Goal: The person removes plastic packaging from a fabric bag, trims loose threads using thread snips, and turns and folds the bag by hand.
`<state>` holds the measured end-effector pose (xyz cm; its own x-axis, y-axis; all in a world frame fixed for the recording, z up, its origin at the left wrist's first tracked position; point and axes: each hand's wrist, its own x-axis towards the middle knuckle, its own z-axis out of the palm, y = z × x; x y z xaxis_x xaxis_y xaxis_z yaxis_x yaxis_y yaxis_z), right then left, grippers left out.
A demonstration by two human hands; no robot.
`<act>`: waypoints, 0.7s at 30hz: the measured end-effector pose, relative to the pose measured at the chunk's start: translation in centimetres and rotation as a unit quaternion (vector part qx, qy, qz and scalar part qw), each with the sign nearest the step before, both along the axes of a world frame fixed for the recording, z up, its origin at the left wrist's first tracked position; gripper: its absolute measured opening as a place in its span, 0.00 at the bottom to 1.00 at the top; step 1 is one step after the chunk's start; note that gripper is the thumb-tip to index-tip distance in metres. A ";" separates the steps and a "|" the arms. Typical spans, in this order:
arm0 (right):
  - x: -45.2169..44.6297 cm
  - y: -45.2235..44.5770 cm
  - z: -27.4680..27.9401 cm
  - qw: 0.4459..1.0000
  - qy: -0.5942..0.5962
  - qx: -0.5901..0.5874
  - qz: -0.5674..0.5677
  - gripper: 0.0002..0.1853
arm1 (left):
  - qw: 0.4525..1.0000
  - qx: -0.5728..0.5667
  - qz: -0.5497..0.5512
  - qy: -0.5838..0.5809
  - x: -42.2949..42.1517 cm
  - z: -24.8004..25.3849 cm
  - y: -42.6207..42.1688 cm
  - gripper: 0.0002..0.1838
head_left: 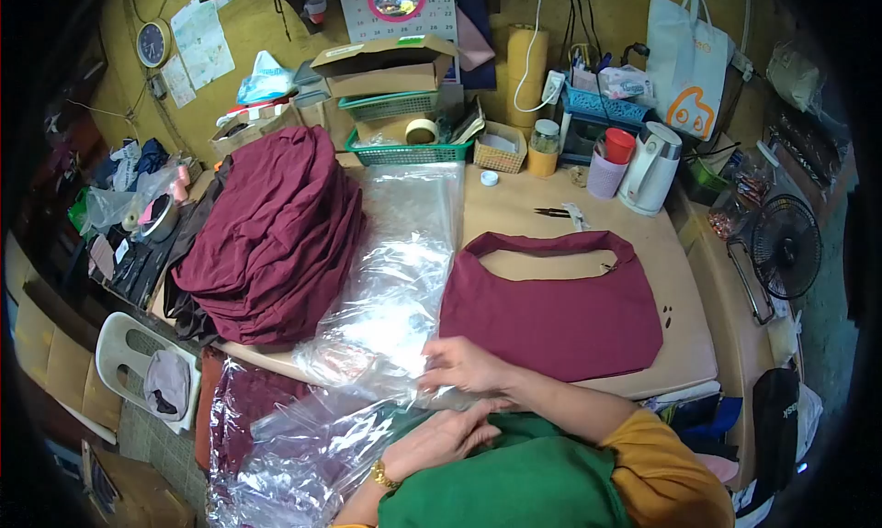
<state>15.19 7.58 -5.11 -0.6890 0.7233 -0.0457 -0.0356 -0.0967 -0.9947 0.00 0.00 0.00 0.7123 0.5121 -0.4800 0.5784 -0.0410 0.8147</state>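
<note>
Left hand (441,441) over green cloth (514,487), fingers bent; grip cannot be told. Right hand (467,367) farther out, fingers curled at clear plastic (390,294); pinch unclear. Maroon bag (551,317) flat on table (680,344), right of plastic; maroon pile (276,234) left.

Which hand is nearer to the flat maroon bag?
Right. The right hand is by the maroon bag, at its near left corner; the left hand is farther off, beside the green cloth.
</note>
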 end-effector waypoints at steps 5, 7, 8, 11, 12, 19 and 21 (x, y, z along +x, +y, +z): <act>7.1 -1.7 1.2 0.982 -0.042 0.088 -0.162 0.14 | 0.886 0.229 0.164 -0.368 0.1 3.0 0.2 0.27; 8.3 -3.1 3.0 0.976 0.000 0.072 -0.204 0.15 | 0.817 0.535 0.179 -0.121 0.3 2.8 2.6 0.26; 9.3 -3.5 3.4 0.978 -0.018 0.078 -0.191 0.13 | 0.765 0.617 0.182 -0.031 0.3 2.3 3.8 0.26; 11.9 -4.2 4.9 0.971 -0.035 0.061 -0.229 0.10 | 0.881 0.438 0.171 0.054 0.3 0.4 6.2 0.23; 12.5 -4.1 4.5 0.963 -0.010 0.062 -0.261 0.09 | 0.921 0.349 0.145 0.097 0.6 1.9 6.3 0.20; 16.3 -5.2 4.7 0.887 0.023 0.151 -0.435 0.08 | 0.925 0.356 0.128 -0.044 1.2 1.2 6.7 0.20; 16.3 -5.6 5.0 0.881 0.017 0.131 -0.455 0.13 | 0.959 0.263 0.100 -0.007 1.7 1.4 6.7 0.22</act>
<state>31.53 1.98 -0.16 0.1827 0.9596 0.2141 -0.0096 0.2195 -0.9756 1.71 6.71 1.41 0.5789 0.8082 -0.1080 0.6063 -0.3381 0.7198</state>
